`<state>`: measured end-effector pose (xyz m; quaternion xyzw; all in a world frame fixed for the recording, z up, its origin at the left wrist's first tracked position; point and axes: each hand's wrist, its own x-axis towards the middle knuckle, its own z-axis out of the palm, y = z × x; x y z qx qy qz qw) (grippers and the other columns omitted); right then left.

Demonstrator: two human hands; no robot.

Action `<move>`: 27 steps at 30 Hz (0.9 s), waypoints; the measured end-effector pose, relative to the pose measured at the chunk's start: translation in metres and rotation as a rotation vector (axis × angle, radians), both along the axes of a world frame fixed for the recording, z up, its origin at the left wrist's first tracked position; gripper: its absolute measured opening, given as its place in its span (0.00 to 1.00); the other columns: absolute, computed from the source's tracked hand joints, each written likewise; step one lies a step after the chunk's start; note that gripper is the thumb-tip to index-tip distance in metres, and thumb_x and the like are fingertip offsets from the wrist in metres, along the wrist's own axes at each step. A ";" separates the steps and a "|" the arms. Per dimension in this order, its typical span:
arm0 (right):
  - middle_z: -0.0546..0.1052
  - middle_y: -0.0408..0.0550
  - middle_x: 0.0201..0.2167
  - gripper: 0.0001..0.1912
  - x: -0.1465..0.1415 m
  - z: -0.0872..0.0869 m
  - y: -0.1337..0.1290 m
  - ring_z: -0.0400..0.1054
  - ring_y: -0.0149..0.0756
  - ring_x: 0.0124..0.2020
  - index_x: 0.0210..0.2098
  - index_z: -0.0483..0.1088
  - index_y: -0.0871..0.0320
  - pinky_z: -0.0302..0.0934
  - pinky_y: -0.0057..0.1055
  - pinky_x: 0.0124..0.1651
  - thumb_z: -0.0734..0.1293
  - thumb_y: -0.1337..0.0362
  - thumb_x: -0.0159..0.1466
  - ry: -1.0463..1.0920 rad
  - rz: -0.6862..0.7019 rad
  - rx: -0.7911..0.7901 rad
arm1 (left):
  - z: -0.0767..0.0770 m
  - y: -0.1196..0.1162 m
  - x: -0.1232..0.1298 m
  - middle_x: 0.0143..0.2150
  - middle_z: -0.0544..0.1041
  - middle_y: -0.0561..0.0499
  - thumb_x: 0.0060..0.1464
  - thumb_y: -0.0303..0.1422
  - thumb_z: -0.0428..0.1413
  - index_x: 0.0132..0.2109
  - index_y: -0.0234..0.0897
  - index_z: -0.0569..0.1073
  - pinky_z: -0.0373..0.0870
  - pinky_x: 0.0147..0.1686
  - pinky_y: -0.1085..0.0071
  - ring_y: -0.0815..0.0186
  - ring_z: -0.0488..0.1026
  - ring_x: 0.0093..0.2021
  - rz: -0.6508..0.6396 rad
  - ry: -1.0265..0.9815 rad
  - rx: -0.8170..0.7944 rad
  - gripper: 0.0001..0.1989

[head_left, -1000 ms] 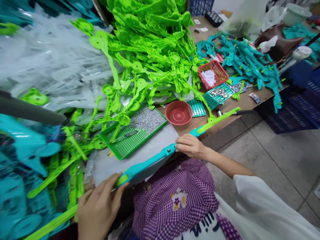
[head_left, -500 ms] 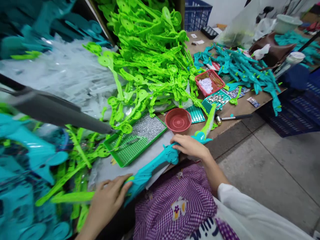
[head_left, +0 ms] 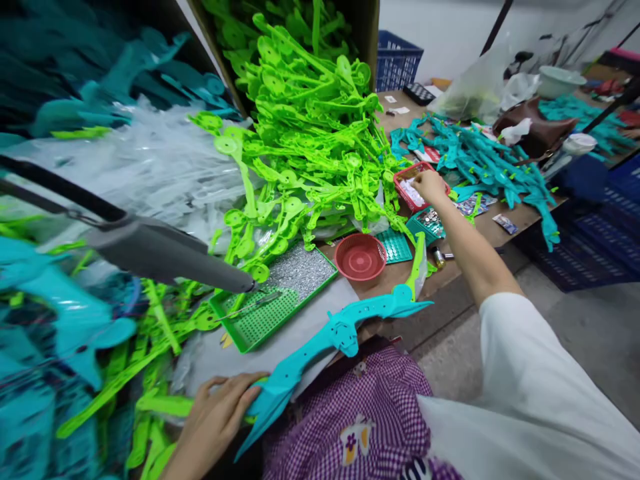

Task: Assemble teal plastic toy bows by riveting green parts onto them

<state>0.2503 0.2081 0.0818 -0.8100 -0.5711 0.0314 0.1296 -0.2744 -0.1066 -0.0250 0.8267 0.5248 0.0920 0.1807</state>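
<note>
A long turquoise plastic part (head_left: 310, 343) lies slantwise along the table's near edge, its right end beside a lime-green piece (head_left: 418, 267). My left hand (head_left: 220, 413) grips its lower left end, fingers on top, where a bit of lime green shows. Reaching far to the right, my right hand (head_left: 431, 187) is over a red basket (head_left: 400, 193) of small white pieces. Its fingers are pressed together at the pieces; whether anything is between them is too small to tell.
A green tray (head_left: 245, 343) of small silvery pieces, a round red bowl (head_left: 360, 259) and a hammer (head_left: 440, 257) lie nearby. Lime-green parts (head_left: 310, 107) heap up behind. A dark grey tool arm (head_left: 165, 257) juts in from the left.
My right hand has left the middle of the turquoise part and moved up and right to the red basket. My left hand stays on the part's left end.
</note>
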 end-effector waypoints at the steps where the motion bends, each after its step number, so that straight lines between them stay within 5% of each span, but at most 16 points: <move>1: 0.78 0.63 0.49 0.17 -0.001 -0.006 0.008 0.71 0.51 0.52 0.48 0.76 0.64 0.63 0.43 0.54 0.66 0.63 0.63 0.003 -0.033 -0.022 | -0.001 -0.002 -0.002 0.44 0.83 0.52 0.64 0.47 0.45 0.48 0.49 0.78 0.62 0.50 0.63 0.62 0.79 0.43 0.002 0.004 -0.004 0.20; 6: 0.72 0.73 0.55 0.22 -0.008 -0.025 0.025 0.67 0.55 0.57 0.55 0.69 0.72 0.61 0.47 0.56 0.65 0.67 0.63 0.021 -0.127 -0.067 | 0.005 -0.008 0.006 0.44 0.83 0.53 0.65 0.44 0.45 0.47 0.49 0.79 0.60 0.48 0.62 0.61 0.79 0.44 0.046 0.032 -0.007 0.19; 12: 0.76 0.63 0.49 0.16 0.003 -0.029 0.022 0.68 0.53 0.52 0.48 0.73 0.61 0.60 0.47 0.56 0.61 0.65 0.64 0.037 -0.044 0.094 | 0.009 -0.018 0.021 0.43 0.83 0.51 0.65 0.43 0.45 0.46 0.47 0.78 0.59 0.47 0.63 0.61 0.78 0.44 0.150 0.005 0.041 0.18; 18: 0.77 0.63 0.43 0.19 0.008 -0.032 0.016 0.69 0.50 0.48 0.51 0.70 0.66 0.61 0.45 0.54 0.61 0.67 0.62 0.077 -0.053 0.140 | 0.005 -0.024 0.024 0.44 0.82 0.51 0.65 0.43 0.45 0.46 0.46 0.78 0.59 0.48 0.63 0.61 0.77 0.45 0.177 -0.016 0.036 0.17; 27: 0.78 0.59 0.31 0.15 0.002 -0.021 0.006 0.73 0.44 0.38 0.36 0.75 0.67 0.63 0.38 0.49 0.62 0.61 0.66 0.073 -0.045 0.036 | 0.005 -0.025 0.026 0.44 0.82 0.48 0.65 0.42 0.44 0.46 0.45 0.78 0.59 0.49 0.63 0.60 0.77 0.45 0.183 -0.016 0.035 0.19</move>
